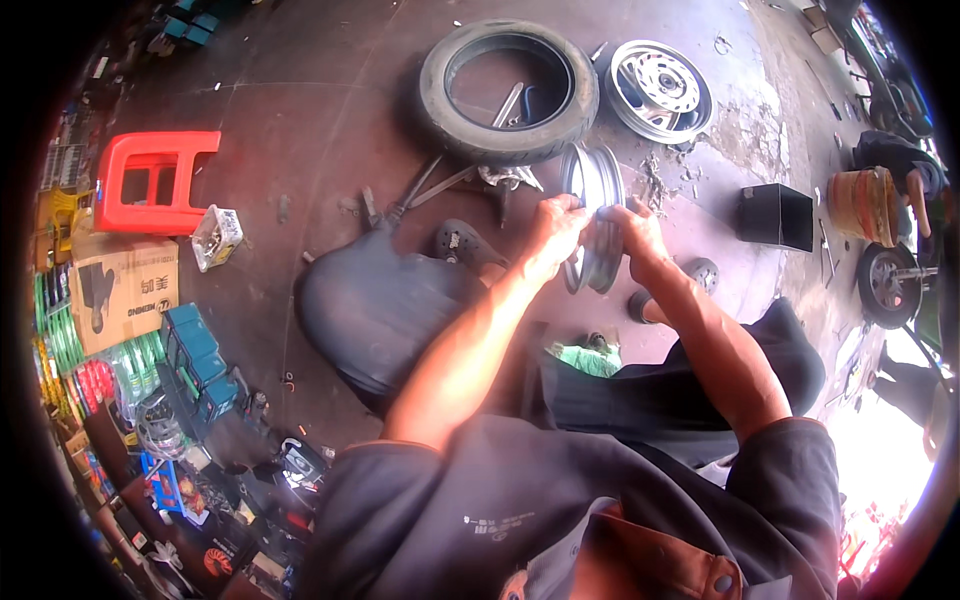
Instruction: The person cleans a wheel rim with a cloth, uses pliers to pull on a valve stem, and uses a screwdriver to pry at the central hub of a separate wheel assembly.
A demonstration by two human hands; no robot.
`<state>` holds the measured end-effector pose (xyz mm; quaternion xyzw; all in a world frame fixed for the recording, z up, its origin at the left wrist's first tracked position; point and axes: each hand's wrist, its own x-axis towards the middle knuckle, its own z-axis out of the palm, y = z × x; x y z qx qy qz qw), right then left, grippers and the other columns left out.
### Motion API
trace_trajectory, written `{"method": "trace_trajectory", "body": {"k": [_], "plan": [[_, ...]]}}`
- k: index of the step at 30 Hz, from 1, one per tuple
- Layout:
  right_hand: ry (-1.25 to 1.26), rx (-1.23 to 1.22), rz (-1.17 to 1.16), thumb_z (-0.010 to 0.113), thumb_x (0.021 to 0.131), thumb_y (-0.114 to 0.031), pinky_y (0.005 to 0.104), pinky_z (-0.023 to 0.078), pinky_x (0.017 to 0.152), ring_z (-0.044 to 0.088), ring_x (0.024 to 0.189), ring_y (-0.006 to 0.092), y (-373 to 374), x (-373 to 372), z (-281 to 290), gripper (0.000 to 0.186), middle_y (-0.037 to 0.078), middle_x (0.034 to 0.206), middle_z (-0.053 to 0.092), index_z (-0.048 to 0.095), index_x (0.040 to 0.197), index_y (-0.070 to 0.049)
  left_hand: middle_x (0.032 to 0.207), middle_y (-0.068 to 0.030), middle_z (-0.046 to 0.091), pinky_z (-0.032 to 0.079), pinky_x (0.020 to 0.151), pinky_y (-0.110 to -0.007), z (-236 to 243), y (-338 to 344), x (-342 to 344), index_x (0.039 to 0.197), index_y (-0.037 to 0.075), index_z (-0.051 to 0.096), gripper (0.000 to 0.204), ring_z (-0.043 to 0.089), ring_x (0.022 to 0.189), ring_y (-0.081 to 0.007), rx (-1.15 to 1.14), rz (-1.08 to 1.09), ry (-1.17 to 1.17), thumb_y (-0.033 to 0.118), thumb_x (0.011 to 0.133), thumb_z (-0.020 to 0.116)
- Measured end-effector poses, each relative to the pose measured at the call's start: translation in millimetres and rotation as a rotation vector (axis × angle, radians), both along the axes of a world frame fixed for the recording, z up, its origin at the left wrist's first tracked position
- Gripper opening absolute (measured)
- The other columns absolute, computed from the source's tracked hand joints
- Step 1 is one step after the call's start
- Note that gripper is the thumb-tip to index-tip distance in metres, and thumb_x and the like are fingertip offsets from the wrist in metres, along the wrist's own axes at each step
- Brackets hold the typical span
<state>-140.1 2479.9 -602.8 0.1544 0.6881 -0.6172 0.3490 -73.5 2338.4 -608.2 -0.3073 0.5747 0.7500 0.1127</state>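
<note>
A silver wheel rim stands edge-on between my knees, its channel facing me. My left hand is closed on its left edge near the top, thumb and fingers at the flange. On the opposite edge my right hand is closed too, with the thumb toward the channel. Just beyond lies a black tyre, off any rim, with metal tools showing through its hole. To the right of the tyre a second silver wheel with a slotted disc lies flat on the floor.
A red plastic stool lies at the left, beside a small white tub and a cardboard box. Teal tool cases and clutter fill the lower left. At right are a black bin, a round stool and a mounted wheel.
</note>
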Motion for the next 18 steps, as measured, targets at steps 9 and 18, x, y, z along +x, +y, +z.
{"method": "trace_trajectory", "body": {"k": [9,18], "plan": [[0.042,-0.062,-0.057,0.064,0.079,-0.009,0.0312,0.051,0.064,0.063,0.071,0.0201,-10.5,9.6,22.8,0.031,0.011,0.085,0.065,0.055,0.107,0.001,0.066,-0.0006,0.054,0.033,0.04,-0.025,-11.8,1.1,1.5,0.095,-0.003,0.062,0.013,0.044,0.049,-0.006,0.084,0.08,0.132,0.009,0.09,0.057],[0.118,-0.019,-0.111,0.069,0.08,-0.018,0.0316,0.051,0.064,0.063,0.073,0.0196,-0.9,2.4,-15.8,0.046,0.013,0.088,0.064,0.049,0.114,0.005,0.067,-0.0011,0.056,0.046,0.046,-0.03,-56.8,-18.1,-7.4,0.09,0.005,0.063,0.01,0.053,0.053,-0.0128,0.19,0.264,0.057,0.014,0.09,0.058]]}}
